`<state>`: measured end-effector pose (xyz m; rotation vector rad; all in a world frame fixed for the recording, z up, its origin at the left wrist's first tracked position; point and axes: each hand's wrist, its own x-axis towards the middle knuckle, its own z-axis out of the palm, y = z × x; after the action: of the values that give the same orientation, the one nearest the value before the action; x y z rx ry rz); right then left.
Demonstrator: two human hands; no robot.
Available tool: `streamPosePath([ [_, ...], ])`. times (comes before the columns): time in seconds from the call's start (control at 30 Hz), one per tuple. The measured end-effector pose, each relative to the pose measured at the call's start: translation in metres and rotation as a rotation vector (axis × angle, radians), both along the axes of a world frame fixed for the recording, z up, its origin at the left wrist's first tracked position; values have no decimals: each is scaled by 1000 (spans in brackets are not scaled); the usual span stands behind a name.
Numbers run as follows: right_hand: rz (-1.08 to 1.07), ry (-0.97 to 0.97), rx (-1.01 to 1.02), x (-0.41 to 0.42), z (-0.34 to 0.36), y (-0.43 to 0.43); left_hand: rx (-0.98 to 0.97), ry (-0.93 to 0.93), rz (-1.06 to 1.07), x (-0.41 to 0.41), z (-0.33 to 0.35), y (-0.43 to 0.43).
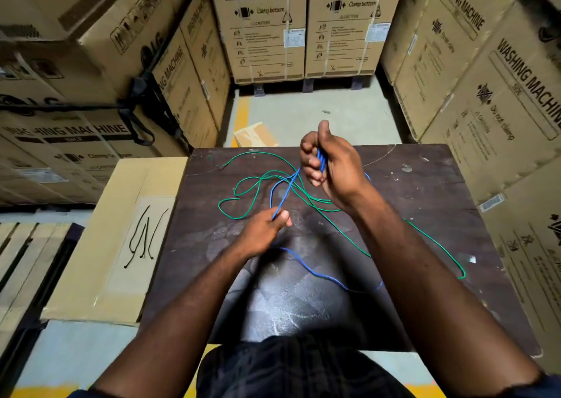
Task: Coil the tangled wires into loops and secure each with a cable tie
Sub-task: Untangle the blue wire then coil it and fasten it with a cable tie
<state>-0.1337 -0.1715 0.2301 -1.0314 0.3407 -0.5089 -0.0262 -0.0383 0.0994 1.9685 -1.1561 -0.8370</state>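
Observation:
A blue wire [285, 196] and a green wire [258, 182] lie tangled on a dark table [425, 191]. Raised over the table's far part, my right hand [329, 162] grips several turns of the blue wire in its curled fingers. A taut stretch of blue wire runs from there down to my left hand [267, 230], which pinches it between thumb and fingers. More blue wire trails toward me across the table. The green wire sprawls in loose loops under both hands and runs off to the right. Black cable ties [145, 237] lie on a flat cardboard box [91, 276] to the left.
Tall washing-machine cartons [264, 27] wall the space at the back, left and right. A small piece of cardboard [255, 135] lies on the floor beyond the table. The flat box butts against the table's left edge.

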Motion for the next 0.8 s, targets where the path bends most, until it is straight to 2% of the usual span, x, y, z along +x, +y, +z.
streamPosePath([
  [0.17,-161,-54,55,9,-1,-9,-37,-191,-7,-9,15,5],
  [0.3,-276,-93,129,13,-10,-19,-339,-137,95,-23,24,16],
  [0.37,-339,-71,135,13,-16,-24,-421,-121,135,-28,25,20],
  [0.53,-429,59,7,15,-40,-26,-423,-175,153,-28,34,21],
  [0.67,-537,136,48,16,-57,-32,-394,-254,-13,-32,42,21],
  [0.8,-436,272,-158,14,-69,-25,-406,-242,-25,-33,50,18],
])
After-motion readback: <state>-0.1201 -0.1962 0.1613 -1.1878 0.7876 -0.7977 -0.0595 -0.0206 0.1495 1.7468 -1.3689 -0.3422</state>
